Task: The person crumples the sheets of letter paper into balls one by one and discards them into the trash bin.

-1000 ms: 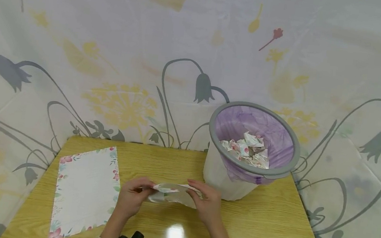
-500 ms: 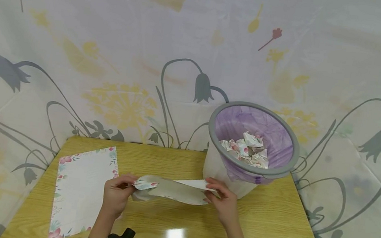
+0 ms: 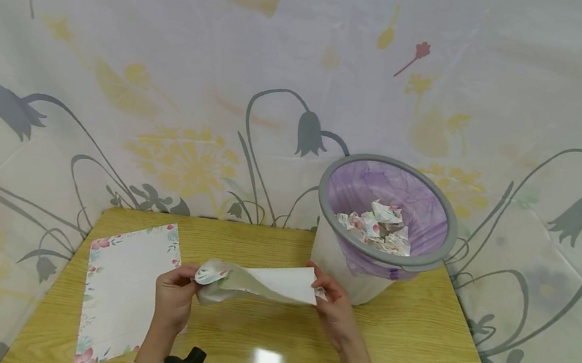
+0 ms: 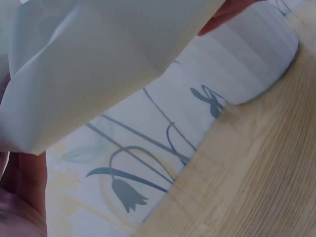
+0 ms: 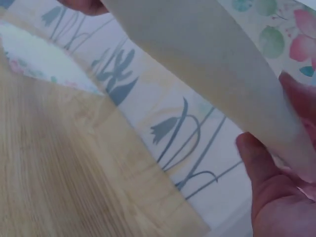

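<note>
A sheet of white paper [image 3: 279,280] with printed flowers is stretched between both hands above the table, curled and twisted along its length. My left hand [image 3: 174,297] pinches its left end, where the paper rolls over and shows some floral print. At the other end, my right hand [image 3: 335,308] holds the paper between thumb and fingers. The right wrist view shows the thumb [image 5: 256,158] on the near face of the sheet, with pink flowers and green leaves printed on its other face. In the left wrist view, the paper [image 4: 98,64] hides most of the left fingers.
A second flower-bordered sheet [image 3: 127,294] lies flat on the wooden table [image 3: 226,355] at the left. The white bin [image 3: 337,266] at the right back has a grey rim and purple liner [image 3: 428,216], with crumpled floral paper [image 3: 387,214] inside. A patterned cloth [image 3: 174,70] hangs behind.
My hands have moved apart, left hand leftward and right hand rightward, drawing the folded paper out longer. The right end has turned to show more white. The bin and flat sheet stay put.
</note>
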Available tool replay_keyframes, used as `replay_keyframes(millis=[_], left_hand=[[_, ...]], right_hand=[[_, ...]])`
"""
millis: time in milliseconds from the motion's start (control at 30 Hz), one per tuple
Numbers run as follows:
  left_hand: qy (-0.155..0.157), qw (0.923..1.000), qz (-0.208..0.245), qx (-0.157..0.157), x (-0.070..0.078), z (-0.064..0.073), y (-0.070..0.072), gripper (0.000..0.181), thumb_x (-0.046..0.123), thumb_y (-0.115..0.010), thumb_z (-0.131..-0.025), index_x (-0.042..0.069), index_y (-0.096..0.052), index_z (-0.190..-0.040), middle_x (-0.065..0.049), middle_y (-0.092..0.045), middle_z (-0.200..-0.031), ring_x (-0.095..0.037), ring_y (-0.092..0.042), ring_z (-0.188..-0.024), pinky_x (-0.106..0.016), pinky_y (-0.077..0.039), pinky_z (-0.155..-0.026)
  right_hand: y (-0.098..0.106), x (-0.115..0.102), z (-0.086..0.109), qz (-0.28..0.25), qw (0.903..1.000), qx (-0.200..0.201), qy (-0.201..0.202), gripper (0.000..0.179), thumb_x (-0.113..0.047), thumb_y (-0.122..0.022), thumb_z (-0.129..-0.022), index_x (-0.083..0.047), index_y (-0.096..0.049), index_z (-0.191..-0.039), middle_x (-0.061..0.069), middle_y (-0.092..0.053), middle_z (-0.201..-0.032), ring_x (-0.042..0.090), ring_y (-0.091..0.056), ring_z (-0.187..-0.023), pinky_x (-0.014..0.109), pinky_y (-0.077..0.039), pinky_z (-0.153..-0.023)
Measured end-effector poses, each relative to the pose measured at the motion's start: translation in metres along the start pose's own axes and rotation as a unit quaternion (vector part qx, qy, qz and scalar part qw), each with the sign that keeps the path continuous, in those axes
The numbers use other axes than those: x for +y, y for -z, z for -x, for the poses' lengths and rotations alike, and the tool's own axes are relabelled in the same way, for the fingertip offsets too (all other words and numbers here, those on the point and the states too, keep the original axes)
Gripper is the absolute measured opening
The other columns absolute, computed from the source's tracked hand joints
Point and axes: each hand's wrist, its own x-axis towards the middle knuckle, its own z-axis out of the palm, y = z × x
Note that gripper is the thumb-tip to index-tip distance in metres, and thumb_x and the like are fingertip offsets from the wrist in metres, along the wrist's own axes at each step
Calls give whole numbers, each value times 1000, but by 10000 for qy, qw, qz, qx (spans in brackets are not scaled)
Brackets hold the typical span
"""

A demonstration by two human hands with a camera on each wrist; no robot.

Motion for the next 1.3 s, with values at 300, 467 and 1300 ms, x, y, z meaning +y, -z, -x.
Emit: replay_keyframes(millis=[300,467,1300], left_hand=[[-423,9833,-1756,-211,-9,1,-10,29,-28,-65,-77,-1,-76,-80,2,-74,-90,-13,-69,-85,-16,-53,-61],[-613,9758,-2069,-361,-11,4,-21,27,-26,-65,-79,-2,-77,-82,-3,-74,-90,-11,-69,-84,-15,-51,-56],[-2639,8924,-3508,-1043,-36,23,-78,20,-8,-77,-78,1,-79,-95,-10,-74,-106,-27,-69,-87,-23,-55,-76]], right_hand=[[-26,5,-4,892,9940,512,381,31,14,-62,-88,-14,-71,-95,0,-60,-135,10,-51,-129,22,-50,-91],[-37,9,-6,1263,9899,365,539,17,8,-58,-95,9,-63,-112,12,-59,-137,14,-53,-129,24,-45,-101],[-98,5,-14,94,9924,1212,174,71,3,-58,-97,4,-18,-156,23,-20,-161,15,-44,-136,28,-46,-102]])
